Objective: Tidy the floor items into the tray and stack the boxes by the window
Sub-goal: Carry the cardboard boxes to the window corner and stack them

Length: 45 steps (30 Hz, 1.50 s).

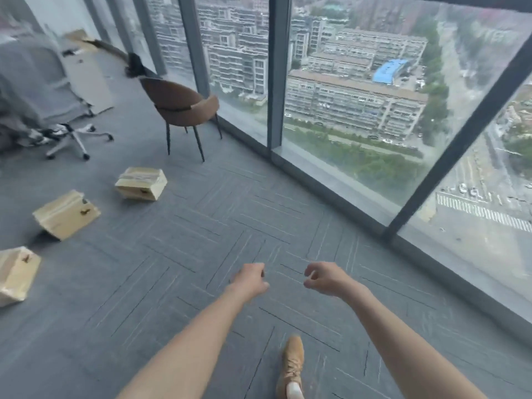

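Grey carpet by the window (359,116) carries three taped cardboard boxes (66,214) at ten o'clock, which I judge light, stiff and best gripped on opposite sides, while my left hand (251,279) and right hand (326,279) hover loosely curled, empty.

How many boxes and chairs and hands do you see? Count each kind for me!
Cardboard boxes: 3, one near the brown chair, one in the middle, one at the left edge
Chairs: 2, a brown chair and a white office chair
Hands: 2, left hand and right hand, both holding nothing
Total: 7
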Each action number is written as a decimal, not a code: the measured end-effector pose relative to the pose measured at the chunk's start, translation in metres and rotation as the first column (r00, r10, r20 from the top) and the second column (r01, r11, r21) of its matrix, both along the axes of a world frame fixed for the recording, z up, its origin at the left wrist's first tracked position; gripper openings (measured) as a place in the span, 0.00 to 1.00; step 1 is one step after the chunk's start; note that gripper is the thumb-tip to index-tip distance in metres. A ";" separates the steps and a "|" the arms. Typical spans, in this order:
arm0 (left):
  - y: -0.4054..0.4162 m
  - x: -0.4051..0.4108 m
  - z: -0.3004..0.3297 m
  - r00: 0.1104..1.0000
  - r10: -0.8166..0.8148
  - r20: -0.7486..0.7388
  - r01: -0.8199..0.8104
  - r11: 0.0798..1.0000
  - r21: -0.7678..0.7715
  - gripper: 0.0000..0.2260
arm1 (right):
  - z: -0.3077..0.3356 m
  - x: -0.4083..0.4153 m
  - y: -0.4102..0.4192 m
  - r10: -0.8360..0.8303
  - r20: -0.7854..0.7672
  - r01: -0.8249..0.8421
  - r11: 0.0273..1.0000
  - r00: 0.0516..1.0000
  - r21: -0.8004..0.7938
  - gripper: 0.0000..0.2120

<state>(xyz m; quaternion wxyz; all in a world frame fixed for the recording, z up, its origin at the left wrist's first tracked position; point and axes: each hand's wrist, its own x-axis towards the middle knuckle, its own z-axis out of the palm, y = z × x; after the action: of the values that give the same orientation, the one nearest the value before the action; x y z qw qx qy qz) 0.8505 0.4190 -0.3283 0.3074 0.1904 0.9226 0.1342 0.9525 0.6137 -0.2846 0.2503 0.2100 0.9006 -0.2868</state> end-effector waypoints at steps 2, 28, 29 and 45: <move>-0.027 -0.046 -0.002 0.996 0.091 -0.006 -0.091 0.996 -0.014 0.15 | -0.006 -0.064 -0.009 0.100 -0.006 -0.100 0.995 0.995 0.007 0.17; -0.317 -0.534 -0.017 0.664 0.747 0.038 -0.747 0.660 0.079 0.11 | -0.041 -0.694 -0.285 0.582 -0.072 -0.587 0.802 0.810 -0.115 0.14; -0.335 -0.561 -0.019 0.664 0.747 0.045 -0.747 0.660 0.079 0.11 | -0.043 -0.718 -0.300 0.566 -0.063 -0.570 0.813 0.822 -0.118 0.14; -0.491 -0.955 -0.013 0.793 0.608 0.049 -0.609 0.786 0.102 0.10 | -0.068 -1.073 -0.437 0.341 -0.138 -0.360 0.922 0.930 -0.144 0.13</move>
<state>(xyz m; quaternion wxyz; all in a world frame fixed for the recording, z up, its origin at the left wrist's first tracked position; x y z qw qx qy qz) -0.1050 -0.0716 -0.3415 0.2428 -0.1007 0.9236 0.2791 -0.1206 0.1767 -0.3527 0.2644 0.0076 0.9088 -0.3228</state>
